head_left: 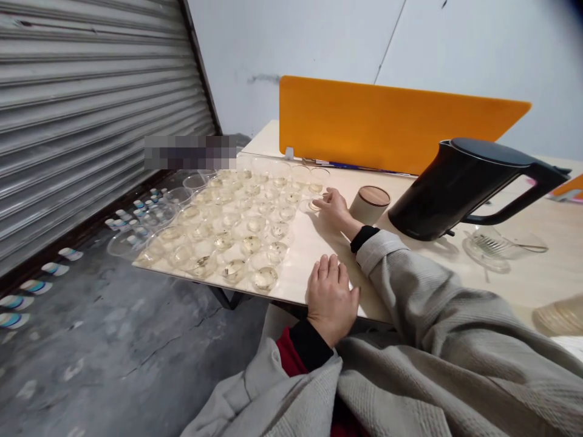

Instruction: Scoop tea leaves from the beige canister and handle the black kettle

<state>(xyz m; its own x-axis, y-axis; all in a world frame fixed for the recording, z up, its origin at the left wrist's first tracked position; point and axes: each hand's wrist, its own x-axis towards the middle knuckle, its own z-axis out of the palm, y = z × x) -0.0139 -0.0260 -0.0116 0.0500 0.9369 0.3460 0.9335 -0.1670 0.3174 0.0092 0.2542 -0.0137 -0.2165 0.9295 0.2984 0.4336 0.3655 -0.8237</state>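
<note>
Several clear glass cups (237, 227) holding pale liquid and bits of leaf stand in rows on the left end of a light wooden table (410, 267). My right hand (333, 207) reaches out flat beside the rows, its fingertips touching one small cup (313, 205) at the group's right edge. My left hand (330, 297) rests palm down on the table's near edge, holding nothing, just right of the nearest cup (265, 278). Both arms wear grey sleeves with black cuffs.
A black electric kettle (464, 188) stands right of my right hand, a beige canister with a wooden lid (371, 205) between them. A glass dish with a strainer (489, 247) lies near the kettle. An orange divider (387, 121) backs the table. A roller shutter (91, 109) and concrete floor are on the left.
</note>
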